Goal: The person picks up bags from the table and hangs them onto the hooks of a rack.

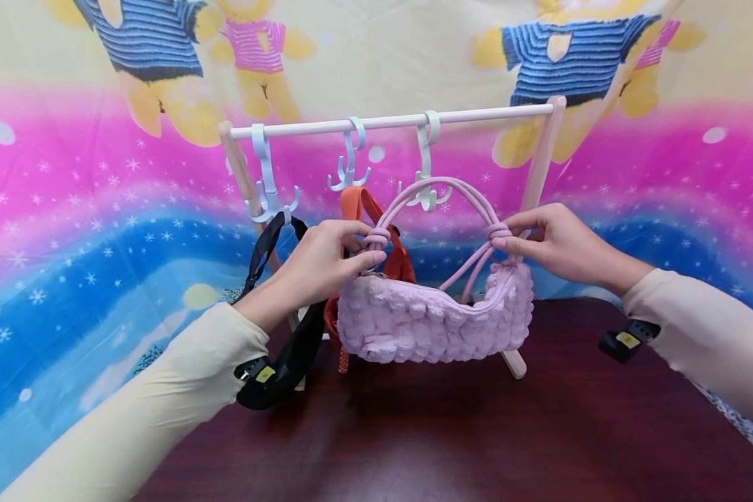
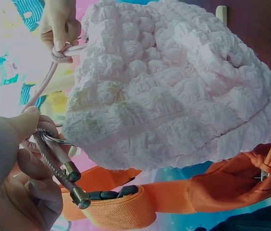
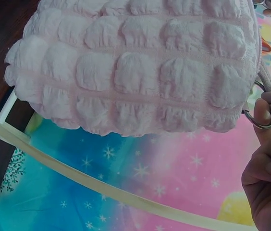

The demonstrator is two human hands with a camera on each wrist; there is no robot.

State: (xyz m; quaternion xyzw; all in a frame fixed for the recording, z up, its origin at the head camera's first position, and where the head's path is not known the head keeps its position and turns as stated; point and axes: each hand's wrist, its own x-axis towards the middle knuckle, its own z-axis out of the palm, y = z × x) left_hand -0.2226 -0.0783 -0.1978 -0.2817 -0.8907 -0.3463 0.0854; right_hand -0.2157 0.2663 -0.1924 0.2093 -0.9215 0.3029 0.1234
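Note:
A pink puffy handbag [image 1: 433, 324] hangs from both hands in front of a wooden rack. The left hand [image 1: 329, 261] pinches the knot at the left end of its cord handle [image 1: 442, 183]. At the other end, the right hand [image 1: 555, 244] pinches the right knot between thumb and fingers. In the left wrist view, metal-tipped cord ends [image 2: 73, 183] poke out beside the left fingers. A metal ring [image 3: 263, 120] joins bag and cord at the right hand in the right wrist view. The handle arches up, overlapping a pale green hook [image 1: 428, 157] in the head view.
The rack's white bar [image 1: 389, 122] also carries a blue hook [image 1: 268, 199] and a light blue hook [image 1: 349, 164]. A black bag [image 1: 295, 355] hangs at the left. Behind the pink handbag is an orange bag [image 1: 398, 261]. The rack stands on a dark red table [image 1: 414, 432].

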